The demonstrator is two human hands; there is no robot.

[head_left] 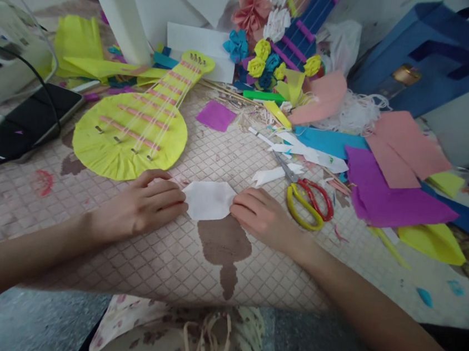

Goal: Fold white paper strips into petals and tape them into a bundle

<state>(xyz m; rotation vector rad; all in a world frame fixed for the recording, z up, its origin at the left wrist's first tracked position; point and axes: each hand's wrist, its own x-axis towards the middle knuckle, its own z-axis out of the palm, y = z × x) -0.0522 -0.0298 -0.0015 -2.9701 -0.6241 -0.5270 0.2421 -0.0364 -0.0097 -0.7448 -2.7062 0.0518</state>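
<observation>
A small piece of white paper (210,200) with angled corners lies between my two hands, above the quilted table cover. My left hand (147,204) grips its left edge with fingers curled. At the opposite edge my right hand (266,215) pinches the paper, fingertips pressed together. Just beyond my left hand lies a yellow paper-covered toy lute (132,131) with pink strips and white strings. Scissors (305,202) with red and yellow handles rest to the right of my right hand, near white paper scraps (274,175).
Purple paper (396,189) and pink paper (407,146) spread over the right side. A purple square (216,116) lies mid-table. Paper flowers (263,58) and a blue bag (427,56) stand at the back. A phone (30,120) with cables lies left. The table's front edge (179,301) is near my lap.
</observation>
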